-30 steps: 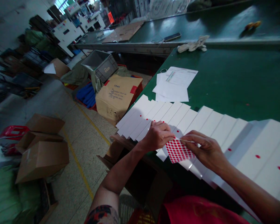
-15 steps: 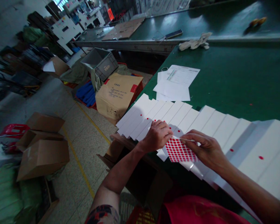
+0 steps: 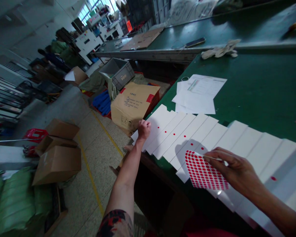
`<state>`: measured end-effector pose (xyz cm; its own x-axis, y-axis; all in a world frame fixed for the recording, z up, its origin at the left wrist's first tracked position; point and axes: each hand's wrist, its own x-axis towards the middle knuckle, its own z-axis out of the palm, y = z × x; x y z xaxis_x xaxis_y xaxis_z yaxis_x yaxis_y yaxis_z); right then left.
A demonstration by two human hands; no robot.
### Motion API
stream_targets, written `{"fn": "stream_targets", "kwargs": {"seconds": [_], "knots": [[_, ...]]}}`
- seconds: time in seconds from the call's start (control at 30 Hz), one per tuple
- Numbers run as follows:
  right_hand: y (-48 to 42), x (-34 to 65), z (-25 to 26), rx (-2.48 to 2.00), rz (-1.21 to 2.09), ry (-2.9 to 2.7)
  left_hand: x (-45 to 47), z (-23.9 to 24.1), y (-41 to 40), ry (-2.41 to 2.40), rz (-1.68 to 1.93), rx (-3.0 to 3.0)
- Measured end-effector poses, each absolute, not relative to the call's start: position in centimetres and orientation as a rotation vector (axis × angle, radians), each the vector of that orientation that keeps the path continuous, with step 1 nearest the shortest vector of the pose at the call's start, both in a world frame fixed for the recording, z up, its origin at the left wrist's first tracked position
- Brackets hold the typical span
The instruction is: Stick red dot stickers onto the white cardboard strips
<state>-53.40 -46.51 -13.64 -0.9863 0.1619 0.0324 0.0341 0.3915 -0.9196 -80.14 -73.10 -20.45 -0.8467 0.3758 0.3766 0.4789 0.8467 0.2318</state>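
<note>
My right hand pinches the upper edge of a sheet of red dot stickers, which hangs tilted over the near edge of the white cards. Its top left part has bare backing. My left hand is closed, fingers curled, at the far left end of the row; whatever its fingertips hold is hidden. The flat white cards overlap like shingles along the green table. Single red dots show on several cards at the left, and another red dot lies on the right.
White papers lie behind the cards on the green table. Farther back are a pale glove and a phone. Left of the table stand a brown carton and a grey crate. Open boxes sit on the floor.
My left hand has moved from the sticker sheet leftward to the end of the card row. My right hand still holds the sheet. The camera view has shifted, so the scene sits farther right.
</note>
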Motion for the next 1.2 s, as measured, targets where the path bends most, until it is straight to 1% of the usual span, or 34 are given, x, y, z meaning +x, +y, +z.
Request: {"fn": "stream_targets", "kwargs": {"seconds": [0.17, 0.4, 0.53, 0.63, 0.7, 0.8, 0.9, 0.97, 1.07, 1.2], "knots": [[-46.5, -53.5, -14.1, -0.202, 1.690, -2.513, -79.7, -21.2, -73.0, -2.706, -0.278, -0.704], [-46.4, -53.5, -14.0, -0.215, 1.754, -2.491, -78.3, -19.9, -73.8, -2.707, -0.032, -0.995], [-46.5, -53.8, -13.5, -0.190, 1.719, -2.486, -77.3, -19.1, -74.6, -2.708, 0.032, -1.090], [-46.6, -53.9, -13.3, -0.185, 1.665, -2.474, -76.7, -18.9, -74.9, -2.720, 0.028, -1.045], [-46.7, -54.0, -13.4, -0.207, 1.665, -2.459, -76.2, -18.8, -74.6, -2.750, -0.086, -0.895], [-46.8, -54.1, -13.5, -0.255, 1.695, -2.429, -74.5, -17.8, -73.2, -2.793, -0.509, -0.692], [-46.8, -54.3, -13.6, -0.263, 1.697, -2.435, -71.4, -15.7, -71.0, -2.756, -1.056, -0.823], [-46.9, -54.4, -13.5, -0.244, 1.694, -2.452, -69.1, -13.9, -69.5, -2.693, -1.336, -1.014], [-47.0, -54.6, -13.1, -0.208, 1.692, -2.460, -66.6, -12.2, -67.6, -2.628, -1.518, -1.286], [-47.5, -54.7, -12.6, -0.154, 1.697, -2.428, -65.8, -12.3, -66.2, -2.635, -1.586, -1.458]]}}
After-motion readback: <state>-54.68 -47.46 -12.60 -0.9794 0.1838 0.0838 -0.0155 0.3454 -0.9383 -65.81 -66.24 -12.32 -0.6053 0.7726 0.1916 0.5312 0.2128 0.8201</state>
